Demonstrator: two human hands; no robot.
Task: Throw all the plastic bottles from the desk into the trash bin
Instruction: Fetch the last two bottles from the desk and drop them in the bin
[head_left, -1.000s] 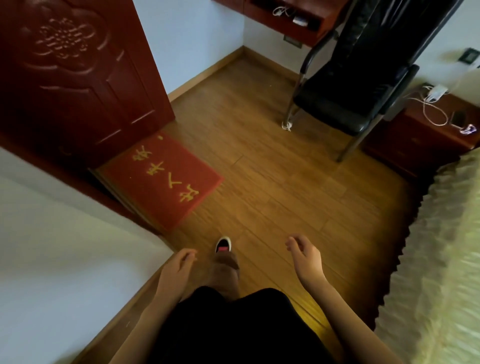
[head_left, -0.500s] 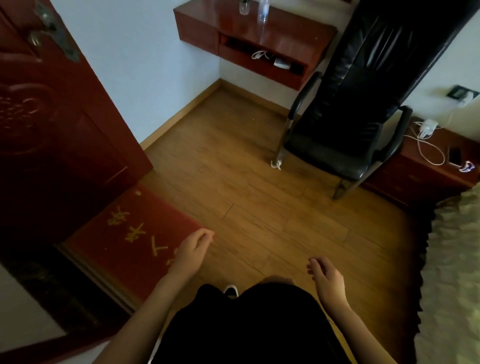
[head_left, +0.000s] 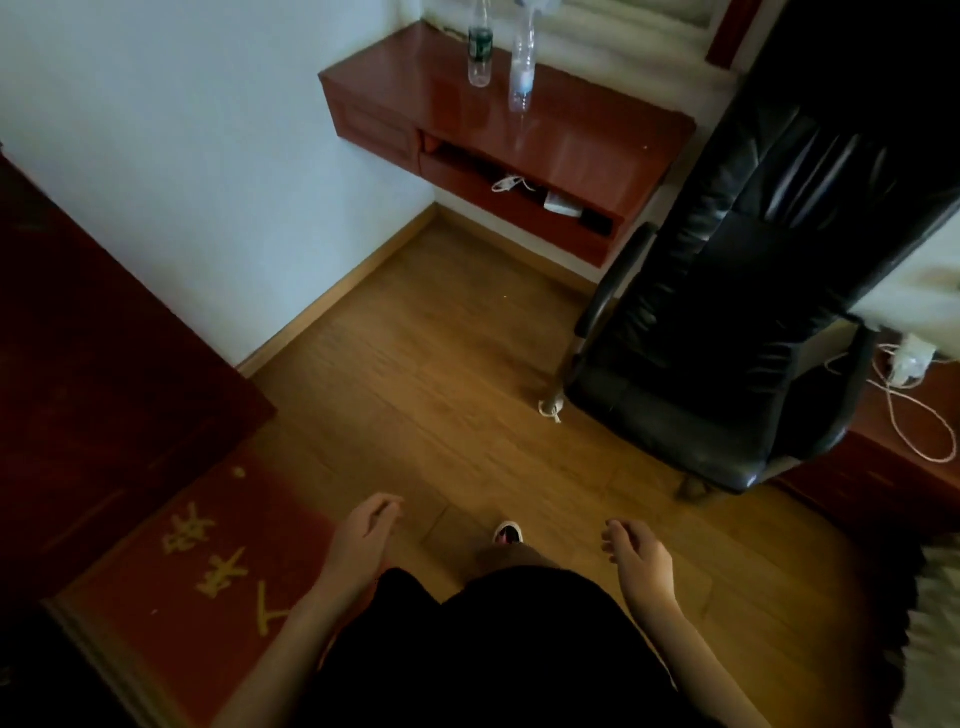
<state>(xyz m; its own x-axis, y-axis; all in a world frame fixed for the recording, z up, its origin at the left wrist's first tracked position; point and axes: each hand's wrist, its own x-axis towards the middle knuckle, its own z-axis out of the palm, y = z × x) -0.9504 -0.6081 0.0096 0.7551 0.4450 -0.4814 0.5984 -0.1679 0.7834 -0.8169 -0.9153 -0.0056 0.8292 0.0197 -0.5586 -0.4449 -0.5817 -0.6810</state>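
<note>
Bottles, a green-label bottle (head_left: 479, 49) and a clear bottle (head_left: 521, 67), stand upright side by side near the far left corner of the desk (head_left: 571, 150), well ahead of me. My left hand (head_left: 363, 545) and right hand (head_left: 641, 564) hang loosely curled and hold nothing. Neither looks plainly nearer to the desk.

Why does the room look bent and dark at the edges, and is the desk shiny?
Head view: the wide-angle lens bows the wall and black chair; the corners fade to dark; the desk top is glossy, mirroring the green-labelled bottle and the clear bottle.
</note>
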